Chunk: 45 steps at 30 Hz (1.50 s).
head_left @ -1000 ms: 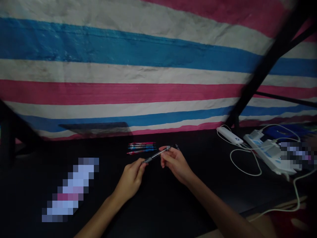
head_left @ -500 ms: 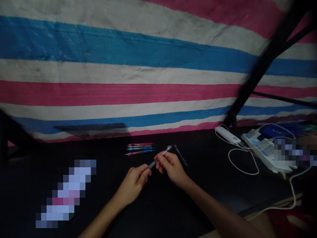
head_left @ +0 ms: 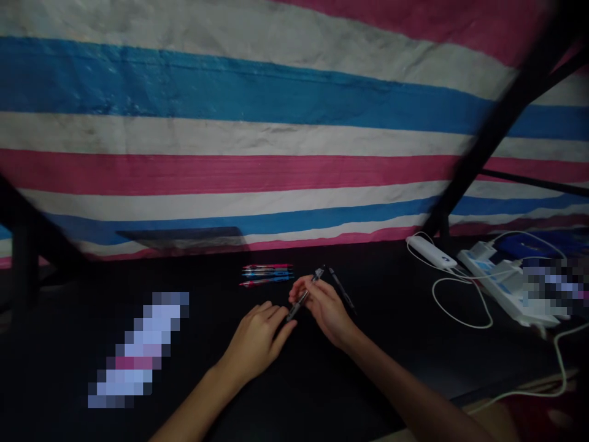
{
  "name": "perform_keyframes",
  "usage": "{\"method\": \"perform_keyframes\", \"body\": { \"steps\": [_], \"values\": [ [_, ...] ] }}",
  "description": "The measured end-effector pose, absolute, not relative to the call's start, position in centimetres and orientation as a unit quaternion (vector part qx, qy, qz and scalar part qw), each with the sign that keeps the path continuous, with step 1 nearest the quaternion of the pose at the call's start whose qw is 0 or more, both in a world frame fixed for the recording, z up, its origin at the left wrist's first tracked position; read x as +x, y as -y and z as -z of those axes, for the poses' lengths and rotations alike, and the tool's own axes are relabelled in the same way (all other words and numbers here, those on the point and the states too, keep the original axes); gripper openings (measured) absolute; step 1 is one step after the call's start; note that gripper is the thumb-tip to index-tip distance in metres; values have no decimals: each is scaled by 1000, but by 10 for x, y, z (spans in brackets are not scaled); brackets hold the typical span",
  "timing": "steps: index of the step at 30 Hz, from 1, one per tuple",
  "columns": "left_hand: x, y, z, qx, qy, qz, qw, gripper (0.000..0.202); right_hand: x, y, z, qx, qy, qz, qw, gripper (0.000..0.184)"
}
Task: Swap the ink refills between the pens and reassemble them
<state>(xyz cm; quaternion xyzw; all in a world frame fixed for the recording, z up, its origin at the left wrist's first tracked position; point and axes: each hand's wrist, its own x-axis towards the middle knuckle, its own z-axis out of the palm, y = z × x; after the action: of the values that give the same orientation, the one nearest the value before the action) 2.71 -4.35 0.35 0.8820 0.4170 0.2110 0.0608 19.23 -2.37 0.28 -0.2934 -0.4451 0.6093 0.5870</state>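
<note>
My right hand is closed on a clear-and-dark pen, which slants with its grip end down to the left. My left hand is beside that lower end, its thumb spread away from its fingers. The fingertips lie close to the pen; whether they touch it I cannot tell. Just behind my hands, several red, blue and dark pens lie side by side on the black table. To the right of my right hand lies another dark pen.
A blurred-out pale rectangular item lies at the left. To the right are a white device, a power strip with plugs, and looping white cables. Behind the table hangs striped sheeting, with dark frame bars in front.
My left hand has loosened from the pen's grip end, its thumb now spread. My right hand still holds the pen, which is tilted more steeply. The view has shifted slightly left.
</note>
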Motion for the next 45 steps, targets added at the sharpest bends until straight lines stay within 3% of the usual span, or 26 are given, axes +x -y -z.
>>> {"method": "perform_keyframes", "body": {
  "steps": [6,10,12,19,30,36,42,45],
  "values": [
    [21,39,-6,832,-469,-268,125,24,204,19,-15,-244,333,-665,622,14],
    [11,30,-4,808,-489,-301,133,25,219,16,-23,-212,281,-726,590,46],
    [9,27,-2,806,-493,-301,134,25,225,15,-24,-202,273,-739,581,53],
    [9,24,4,808,-493,-295,127,25,231,13,-21,-215,248,-743,584,47],
    [3,16,11,815,-488,-303,82,21,236,16,-26,-187,237,-733,609,52],
    [-1,13,12,799,-501,-330,41,31,238,15,-27,-209,246,-695,642,59],
    [-9,7,19,785,-569,-246,-10,40,244,7,-27,-234,244,-693,637,53],
    [-10,7,21,774,-594,-218,-20,42,254,-2,-29,-302,238,-658,647,42]
  ]
}}
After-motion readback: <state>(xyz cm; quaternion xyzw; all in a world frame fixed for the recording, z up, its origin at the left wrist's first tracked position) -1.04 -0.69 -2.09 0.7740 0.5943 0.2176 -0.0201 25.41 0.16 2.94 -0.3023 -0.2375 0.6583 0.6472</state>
